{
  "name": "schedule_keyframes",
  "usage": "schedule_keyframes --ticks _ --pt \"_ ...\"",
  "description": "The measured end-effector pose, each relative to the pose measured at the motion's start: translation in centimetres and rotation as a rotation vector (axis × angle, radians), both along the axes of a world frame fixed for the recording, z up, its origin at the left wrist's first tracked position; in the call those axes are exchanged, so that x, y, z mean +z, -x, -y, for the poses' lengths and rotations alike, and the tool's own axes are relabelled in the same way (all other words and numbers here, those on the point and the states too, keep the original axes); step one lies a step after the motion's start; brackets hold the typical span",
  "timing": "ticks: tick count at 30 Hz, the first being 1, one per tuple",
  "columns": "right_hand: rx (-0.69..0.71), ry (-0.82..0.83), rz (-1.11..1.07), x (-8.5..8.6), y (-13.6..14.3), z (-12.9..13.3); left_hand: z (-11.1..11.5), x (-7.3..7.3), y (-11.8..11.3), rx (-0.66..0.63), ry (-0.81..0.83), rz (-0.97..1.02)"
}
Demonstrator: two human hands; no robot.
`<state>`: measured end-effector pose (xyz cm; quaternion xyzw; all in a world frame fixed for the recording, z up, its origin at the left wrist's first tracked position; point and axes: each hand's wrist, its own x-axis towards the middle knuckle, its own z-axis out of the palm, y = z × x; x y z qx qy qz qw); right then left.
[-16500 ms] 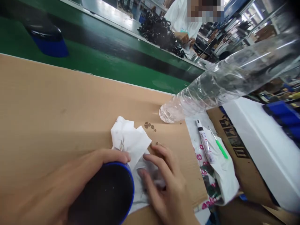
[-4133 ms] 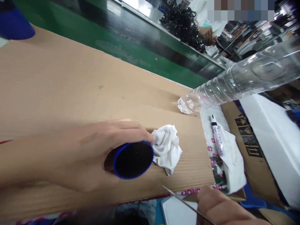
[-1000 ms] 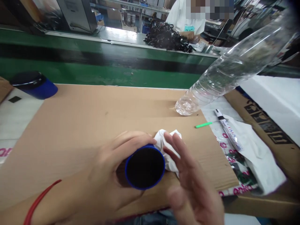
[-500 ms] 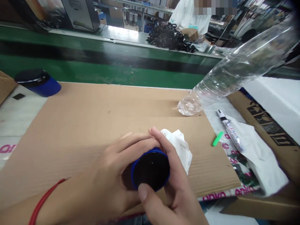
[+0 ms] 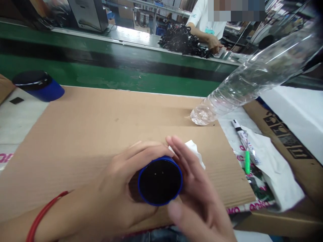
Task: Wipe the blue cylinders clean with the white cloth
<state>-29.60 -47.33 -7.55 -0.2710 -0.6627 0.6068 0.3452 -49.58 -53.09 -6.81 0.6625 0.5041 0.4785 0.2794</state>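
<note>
A blue cylinder with a glossy black round top (image 5: pixel 159 181) is held with that top facing me. My left hand (image 5: pixel 121 181) wraps around its left and far sides, closed on it. My right hand (image 5: pixel 199 195) is at its right side, fingers stretched out and thumb apart near the lower right rim. Whether that hand presses on the cylinder I cannot tell. Behind its fingers shows crumpled white tissue (image 5: pixel 195 149), partly hidden. On the right lies a small green-handled tool (image 5: pixel 247 163) with a thin shaft, beside a white marker pen (image 5: pixel 243 137).
A similar blue and black cylinder (image 5: pixel 39 85) is at the far left of the cardboard sheet (image 5: pixel 88 124). A clear plastic bottle (image 5: pixel 242 82) lies slanted at right, near white paper (image 5: pixel 280 168) and a cardboard box (image 5: pixel 300 144). Beyond a green belt (image 5: pixel 101 70), a person handles things by black cables (image 5: pixel 179 38).
The right thumb has come off the black top and the right hand has opened outward. The green tool has shifted right and turned. The person opposite has moved a hand right.
</note>
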Motion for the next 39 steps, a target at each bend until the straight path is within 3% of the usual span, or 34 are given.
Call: schedule_keyframes --ticks 2,5,7,12,16,20,24,26,31,34,39 --pt "-0.097 0.022 -0.131 0.0 -0.4 -1.8 0.1 -0.1 -0.1 0.057 -0.01 -0.019" --pt "-0.455 -0.019 -0.289 0.3 -0.3 -3.3 0.3 -0.5 -0.3 0.105 -0.006 -0.054" --pt "-0.535 -0.094 -0.273 0.4 -0.1 -3.0 0.3 -0.7 -0.3 0.111 -0.006 -0.057" --pt "-0.253 -0.22 0.024 -0.7 0.9 0.9 0.0 -0.5 -0.4 0.088 -0.011 -0.001" --pt "-0.224 -0.127 0.143 -1.1 2.0 2.9 -0.2 -0.3 -0.6 0.06 -0.023 0.079" --pt "-0.21 -0.081 0.061 -1.1 1.4 1.3 -0.3 -0.3 -1.1 0.102 -0.031 0.084" --pt "-0.062 0.03 -0.159 -1.9 0.3 -1.3 -0.5 0.1 -1.1 0.115 -0.063 0.041" --pt "-0.023 -0.005 -0.189 -2.6 -0.1 -1.7 -0.5 0.0 -0.9 0.122 -0.086 0.001" --pt "-0.028 -0.235 -0.026 -4.1 -0.1 0.1 0.1 -0.9 -0.7 0.144 -0.074 -0.018" --pt "-0.027 -0.228 0.066 -4.5 0.5 1.4 0.3 -1.3 -0.6 0.133 -0.064 0.017" --pt "-0.079 -0.195 0.081 -3.1 1.5 1.8 -0.1 -1.4 0.1 0.073 -0.035 0.084"
